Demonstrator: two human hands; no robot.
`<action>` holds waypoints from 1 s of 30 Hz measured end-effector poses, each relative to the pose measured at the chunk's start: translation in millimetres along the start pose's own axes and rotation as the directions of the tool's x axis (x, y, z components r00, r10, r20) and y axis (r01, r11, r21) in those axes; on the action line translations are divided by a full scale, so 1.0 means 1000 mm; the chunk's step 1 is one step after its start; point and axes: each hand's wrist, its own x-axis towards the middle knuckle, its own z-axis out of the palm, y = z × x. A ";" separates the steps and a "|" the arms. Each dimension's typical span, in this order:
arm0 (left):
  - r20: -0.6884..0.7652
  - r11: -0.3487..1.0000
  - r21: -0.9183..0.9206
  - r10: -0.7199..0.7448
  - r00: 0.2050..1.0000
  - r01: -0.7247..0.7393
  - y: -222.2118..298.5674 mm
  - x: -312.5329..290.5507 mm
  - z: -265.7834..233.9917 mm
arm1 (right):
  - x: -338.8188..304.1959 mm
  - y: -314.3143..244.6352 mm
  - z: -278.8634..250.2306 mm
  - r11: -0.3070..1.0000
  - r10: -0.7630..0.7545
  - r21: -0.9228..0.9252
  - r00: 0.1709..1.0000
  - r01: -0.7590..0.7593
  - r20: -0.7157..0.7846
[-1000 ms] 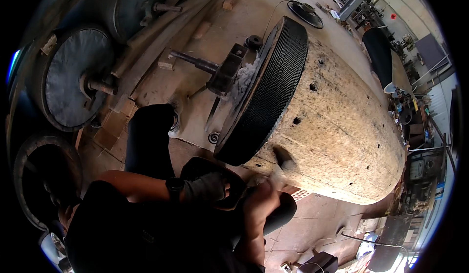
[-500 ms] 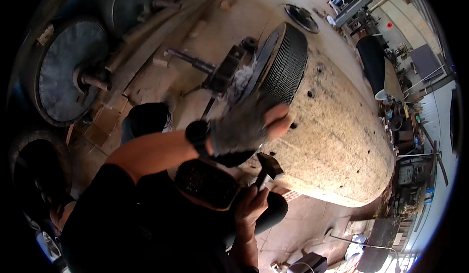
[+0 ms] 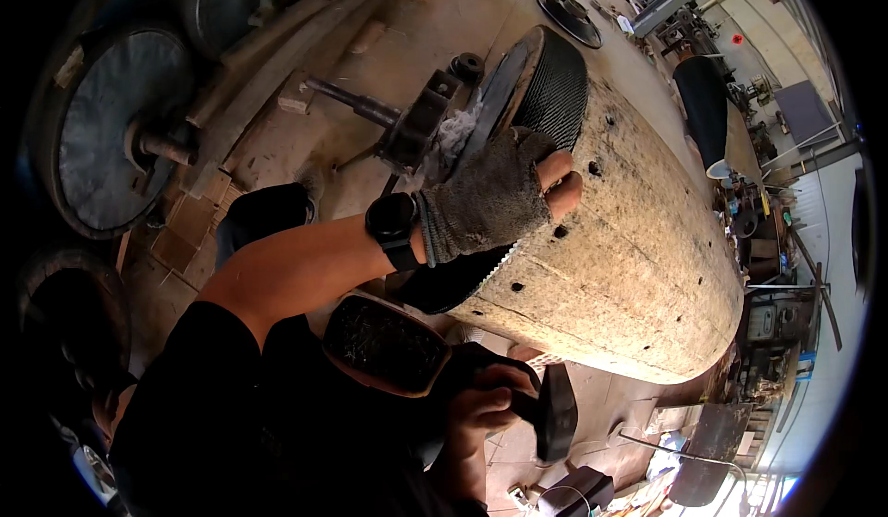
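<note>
A large worn, tan drum (image 3: 638, 249) with dark holes lies on its side before me. A black ribbed sheet (image 3: 555, 87) wraps its near end, with a jagged edge against the bare surface. On that edge rests my left hand (image 3: 495, 193), in a dark grey glove with bare fingertips; the fingertips are pinched together on the drum, and whatever they hold is hidden. Lower down, my right hand (image 3: 478, 413) is closed round a hammer (image 3: 557, 413), its head off to the right, apart from the drum. An oval container (image 3: 384, 343) of small dark bits sits below my left forearm.
A shaft and bearing block (image 3: 421, 124) stick out from the drum's end. At left stand grey roller ends (image 3: 125, 138) beside wooden beams (image 3: 287, 59). A round black disc (image 3: 569, 19) lies on the floor beyond. Another black-covered roller (image 3: 705, 110) lies at far right.
My left hand has moved slightly right and up along the sheet's edge. My right hand has swung the hammer down and right, away from the drum.
</note>
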 end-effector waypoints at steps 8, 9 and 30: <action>0.030 0.989 -0.093 -0.111 0.993 0.113 -0.002 0.007 -0.002 | -0.006 0.005 0.007 0.960 0.089 0.272 0.993 -0.067 -0.071; 0.001 0.999 -0.007 -0.040 0.999 0.040 -0.002 0.007 0.000 | 0.002 -0.001 0.009 0.985 0.060 0.164 0.997 -0.051 -0.052; 0.053 0.981 -0.194 0.032 0.998 -0.021 0.056 -0.075 -0.036 | -0.042 0.024 0.005 0.880 0.442 0.069 0.864 -0.469 0.241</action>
